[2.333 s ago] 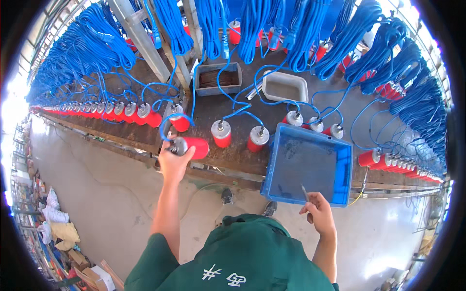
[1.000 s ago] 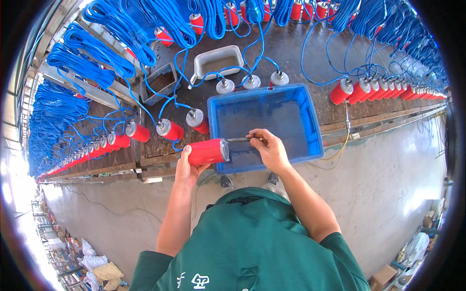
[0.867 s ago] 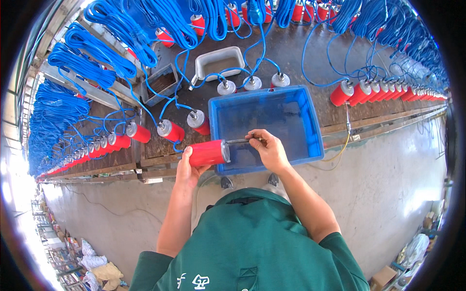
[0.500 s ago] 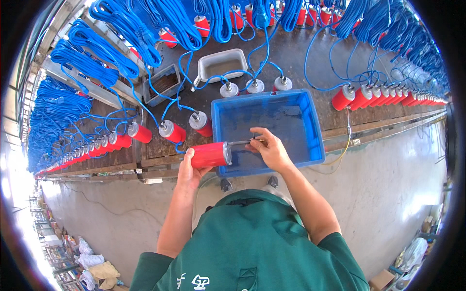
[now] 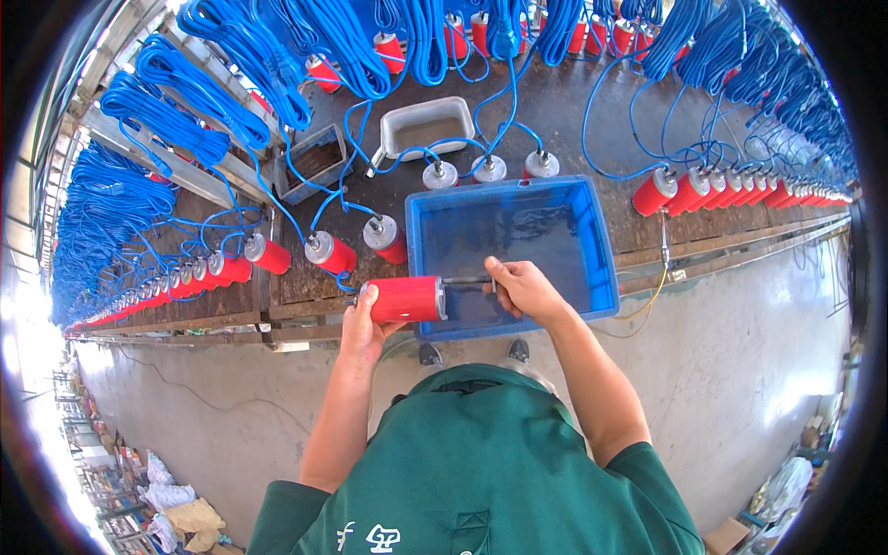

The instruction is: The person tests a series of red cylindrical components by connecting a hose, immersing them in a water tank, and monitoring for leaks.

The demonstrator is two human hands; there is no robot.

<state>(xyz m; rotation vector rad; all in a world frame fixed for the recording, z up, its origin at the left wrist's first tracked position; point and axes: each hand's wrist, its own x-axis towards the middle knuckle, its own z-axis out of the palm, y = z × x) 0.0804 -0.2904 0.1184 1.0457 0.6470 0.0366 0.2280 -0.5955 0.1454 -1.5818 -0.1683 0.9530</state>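
Note:
My left hand point(image 5: 363, 326) is wrapped round a red cylinder point(image 5: 400, 300) with a grey metal rim, held lying sideways over the left front edge of a blue plastic bin point(image 5: 607, 259). A thin dark metal rod point(image 5: 464, 279) runs from the cylinder's right end to my right hand point(image 5: 524, 290). The right fingers are closed on the rod's outer end, where a short crosspiece shows. How the rod meets the cylinder's end face cannot be made out. Shallow water point(image 5: 546, 222) covers the bin's floor.
Red cylinders with blue cables stand left point(image 5: 329, 252), behind the bin point(image 5: 541, 165) and right point(image 5: 655, 192) on the dark bench. Coiled blue cables point(image 5: 333, 46) hang at the back. A white tray point(image 5: 393, 120) and a grey box point(image 5: 294, 194) sit behind; a yellow hose point(image 5: 647, 314) hangs at the bench edge.
My right hand has turned and shifted slightly right and down, its fingers now closed round the rod's end. The left hand and red cylinder have barely moved.

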